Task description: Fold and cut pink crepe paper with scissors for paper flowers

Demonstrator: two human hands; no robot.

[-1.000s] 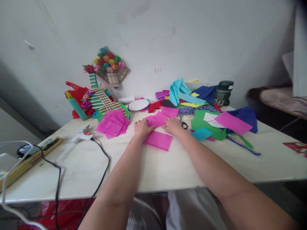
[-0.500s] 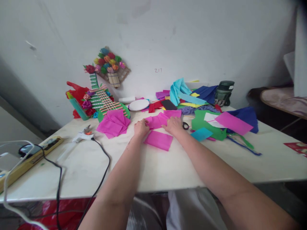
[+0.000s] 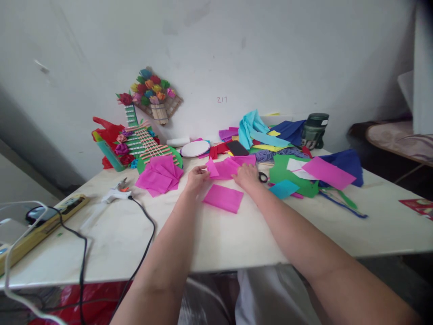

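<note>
A strip of pink crepe paper (image 3: 223,168) lies across the table between my hands, its left end bent up into a small flap. My left hand (image 3: 196,178) pinches at that end, thumb and fingers close together. My right hand (image 3: 246,176) has its fingers curled onto the strip's right part, gripping it against the table; its fingertips are partly hidden. Just nearer to me lies a flat pink crepe paper rectangle (image 3: 223,198), apart from both hands. Left of my left hand sits a pile of pink crepe paper pieces (image 3: 159,176).
A white glue gun (image 3: 117,193) with a black cord and a yellow power strip (image 3: 47,225) are at left. Behind stand a decorated paper guitar (image 3: 149,144), a white disc (image 3: 195,149) and a phone (image 3: 237,148). Black tape (image 3: 262,177) and green paper (image 3: 291,174) lie right.
My left hand has shifted slightly left, and the strip's left end now shows a raised, folded flap. My right hand stays nearly in place on the strip.
</note>
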